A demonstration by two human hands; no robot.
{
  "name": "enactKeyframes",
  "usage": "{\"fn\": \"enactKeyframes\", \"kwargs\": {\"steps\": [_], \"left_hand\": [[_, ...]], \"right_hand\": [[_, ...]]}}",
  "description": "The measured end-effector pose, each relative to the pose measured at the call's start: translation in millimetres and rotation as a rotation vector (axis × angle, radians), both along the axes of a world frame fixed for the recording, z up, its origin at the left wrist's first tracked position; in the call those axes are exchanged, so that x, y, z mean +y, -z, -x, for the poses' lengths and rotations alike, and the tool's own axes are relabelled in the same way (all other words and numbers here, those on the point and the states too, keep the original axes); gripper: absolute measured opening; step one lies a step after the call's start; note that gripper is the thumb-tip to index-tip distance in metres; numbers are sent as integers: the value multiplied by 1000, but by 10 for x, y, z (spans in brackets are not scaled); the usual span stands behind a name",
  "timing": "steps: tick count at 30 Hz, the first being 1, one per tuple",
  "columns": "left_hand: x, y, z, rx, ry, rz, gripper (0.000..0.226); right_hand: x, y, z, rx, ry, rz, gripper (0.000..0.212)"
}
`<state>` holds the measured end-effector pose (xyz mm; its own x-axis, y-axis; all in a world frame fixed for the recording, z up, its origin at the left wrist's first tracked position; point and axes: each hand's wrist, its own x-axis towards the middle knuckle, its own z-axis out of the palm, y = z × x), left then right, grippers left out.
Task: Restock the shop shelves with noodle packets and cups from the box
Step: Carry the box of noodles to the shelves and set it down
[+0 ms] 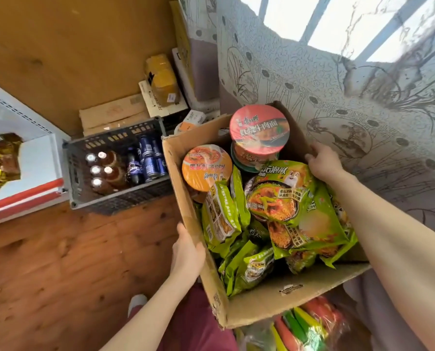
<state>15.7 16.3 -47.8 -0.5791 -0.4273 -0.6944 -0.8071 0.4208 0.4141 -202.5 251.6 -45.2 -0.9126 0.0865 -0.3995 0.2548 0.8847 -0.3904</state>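
The cardboard box [294,295], filled with soft, light noodle packets [294,211] and crushable cups [259,127], is found just beside a black crate [122,198]. Its thin, bendable walls are gripped at opposite rims, with the left hand [188,252] curled over one and the right hand [324,162] over the far corner. Support from beneath is judged steadier.

shelf [40,160] cropped left, lower packets [253,268] half buried

Your brown cardboard box [274,302] carries lime-green noodle packets [282,198], one red-lidded cup [259,127] and one orange-lidded cup [206,165]; the dark grey crate [115,196] holds what look like blue cans [149,163].
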Motion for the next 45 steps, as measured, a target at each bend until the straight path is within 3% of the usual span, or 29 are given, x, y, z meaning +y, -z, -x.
{"fn": "enactKeyframes", "kwargs": {"steps": [8,15,30,45], "left_hand": [[-550,-421,-265,41,-49,65,60],[-1447,-847,-866,61,-189,158,58],[-4123,-1545,-3342,138,-596,318,59],[-6551,-1541,-5770,80,-1141,427,59]], "right_hand": [[-572,-329,-227,28,-67,-6,39],[-1785,-672,-530,30,-234,60,39],[-5815,-1511,-2353,142,-705,115,38],[-10104,-1392,-4826,62,-1291,227,34]]}}
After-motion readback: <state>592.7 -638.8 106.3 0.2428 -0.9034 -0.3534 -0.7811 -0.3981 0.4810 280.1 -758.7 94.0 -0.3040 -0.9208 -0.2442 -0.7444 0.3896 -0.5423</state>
